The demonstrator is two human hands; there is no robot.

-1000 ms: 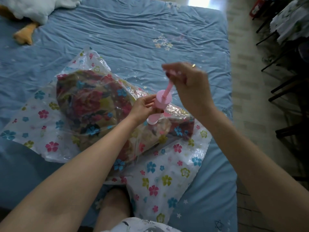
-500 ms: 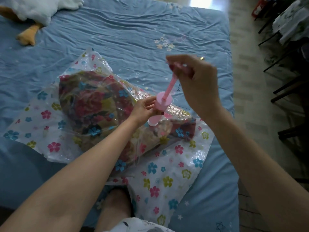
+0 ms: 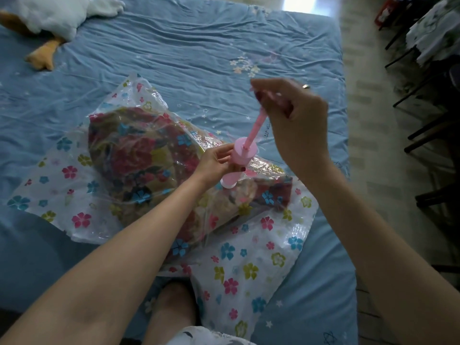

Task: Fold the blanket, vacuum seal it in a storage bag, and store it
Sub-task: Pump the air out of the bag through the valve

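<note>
— Blanket [image 3: 139, 160] looks soft and squashy inside that slippery storage bag [image 3: 249, 265] on the bed [image 3: 199, 46]; where's her grip?

— Left hand [image 3: 214, 164] fingers wrap the pump [image 3: 237, 161] barrel on the bag; right hand [image 3: 296, 120] pinches the plunger handle above, wrist raised.

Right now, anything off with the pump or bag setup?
Nothing damaged or spilled. The pink hand pump leans rather than standing square on the storage bag; left hand grips its barrel, right hand holds the raised plunger. The blanket bulges, and the bag lies skewed on the bed.
</note>
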